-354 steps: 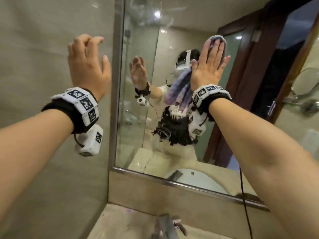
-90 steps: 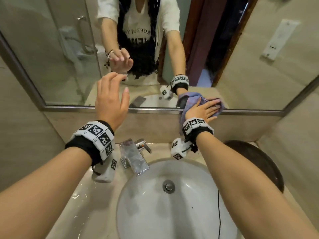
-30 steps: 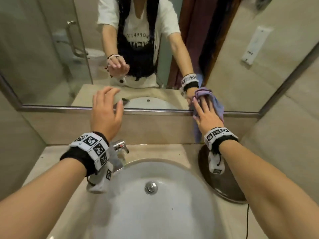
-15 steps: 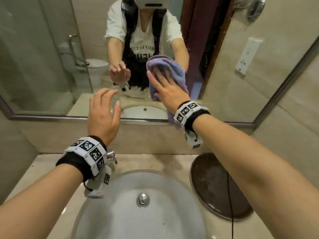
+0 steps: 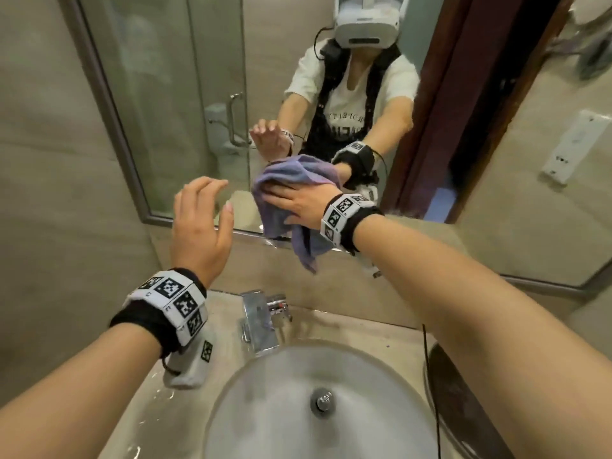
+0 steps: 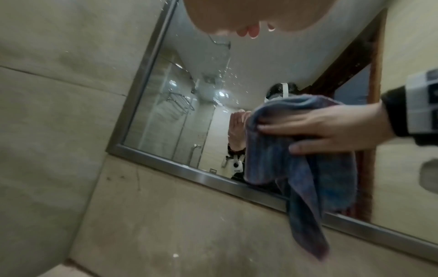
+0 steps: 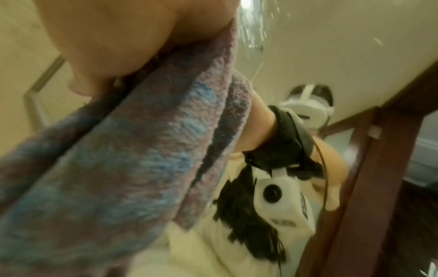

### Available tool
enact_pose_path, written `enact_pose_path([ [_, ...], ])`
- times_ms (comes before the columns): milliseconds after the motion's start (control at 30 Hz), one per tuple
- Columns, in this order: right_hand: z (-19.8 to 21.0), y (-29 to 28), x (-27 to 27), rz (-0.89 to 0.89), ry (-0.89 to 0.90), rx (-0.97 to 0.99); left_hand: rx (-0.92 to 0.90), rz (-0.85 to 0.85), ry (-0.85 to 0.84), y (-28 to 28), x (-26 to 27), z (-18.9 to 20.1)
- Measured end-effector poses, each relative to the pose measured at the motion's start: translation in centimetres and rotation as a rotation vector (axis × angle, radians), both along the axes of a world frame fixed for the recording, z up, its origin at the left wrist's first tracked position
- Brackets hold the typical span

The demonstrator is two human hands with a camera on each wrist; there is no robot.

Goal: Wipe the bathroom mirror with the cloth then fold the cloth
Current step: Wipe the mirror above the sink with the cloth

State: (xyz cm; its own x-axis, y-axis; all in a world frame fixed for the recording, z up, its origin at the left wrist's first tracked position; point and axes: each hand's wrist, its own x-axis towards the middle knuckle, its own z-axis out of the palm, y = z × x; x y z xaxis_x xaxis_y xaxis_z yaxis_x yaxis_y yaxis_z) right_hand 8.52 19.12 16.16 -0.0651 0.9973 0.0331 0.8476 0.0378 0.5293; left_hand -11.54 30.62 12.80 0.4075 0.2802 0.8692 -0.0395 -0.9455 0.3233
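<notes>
A purple-blue cloth [image 5: 291,180] lies flat against the lower part of the mirror [image 5: 185,94], with its loose end hanging over the metal frame. My right hand [image 5: 298,202] presses it to the glass with straight fingers pointing left. In the left wrist view the same cloth [image 6: 294,150] hangs below that right hand [image 6: 317,131]. The cloth [image 7: 132,150] fills the right wrist view under my palm. My left hand [image 5: 202,223] hovers just left of the cloth, fingers loose, holding nothing.
A white basin [image 5: 298,409] with a chrome tap [image 5: 261,319] sits directly below. A dark round dish [image 5: 463,409] lies on the counter at the right. Beige tiled wall [image 5: 49,160] stands at the left. Water specks [image 6: 213,78] dot the mirror higher up.
My right hand has swept the cloth left and slightly down across the lower glass, turning so the fingers point left. The left hand has stayed beside it, near the mirror.
</notes>
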Motion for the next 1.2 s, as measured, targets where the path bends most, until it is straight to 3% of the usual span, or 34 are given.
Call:
enact_pose_path([
  [100,4.7,3.4,-0.4,0.001,-0.065,0.192,-0.022,0.035,-0.027,2.8,-1.5,0.9],
  [200,5.2,5.8,-1.1,-0.076,-0.022,0.312,-0.036,0.069,-0.049,5.4,-2.8,1.4],
  [367,0.8,8.5,-3.7,0.086,0.077,0.042,-0.042,0.106,-0.039,8.7,-4.4,1.5],
  [433,0.6,9.7,-4.4,0.025,0.177,0.059,-0.049,0.109,-0.041,9.7,-4.7,1.8],
  [533,1.9,11.2,-4.6,-0.110,0.393,0.255,-0.050,0.109,-0.057,10.7,-4.7,2.2],
  [667,4.2,12.3,-5.2,-0.192,0.748,0.713,-0.064,0.089,-0.051,11.1,-4.5,2.1],
  [733,5.0,12.5,-5.6,-0.151,0.563,0.677,-0.070,0.078,-0.050,11.2,-4.4,2.0],
  [800,5.0,12.5,-5.1,0.012,0.207,0.498,-0.070,0.077,-0.053,11.3,-4.2,2.0],
  [867,4.7,12.0,-4.5,-0.021,-0.183,0.292,-0.072,0.084,-0.049,11.5,-4.0,2.0],
  [900,4.5,11.6,-4.4,-0.070,-0.253,0.263,-0.073,0.086,-0.049,11.7,-4.0,2.0],
  [1000,5.3,10.5,-3.8,-0.073,-0.165,0.277,-0.066,0.096,-0.055,12.1,-3.7,1.9],
  [1100,6.3,8.8,-1.6,-0.053,-0.405,0.386,-0.071,0.094,-0.046,11.8,-3.1,1.5],
  [1200,6.3,7.6,-0.8,-0.064,-0.417,0.347,-0.077,0.069,-0.040,10.9,-2.3,1.2],
])
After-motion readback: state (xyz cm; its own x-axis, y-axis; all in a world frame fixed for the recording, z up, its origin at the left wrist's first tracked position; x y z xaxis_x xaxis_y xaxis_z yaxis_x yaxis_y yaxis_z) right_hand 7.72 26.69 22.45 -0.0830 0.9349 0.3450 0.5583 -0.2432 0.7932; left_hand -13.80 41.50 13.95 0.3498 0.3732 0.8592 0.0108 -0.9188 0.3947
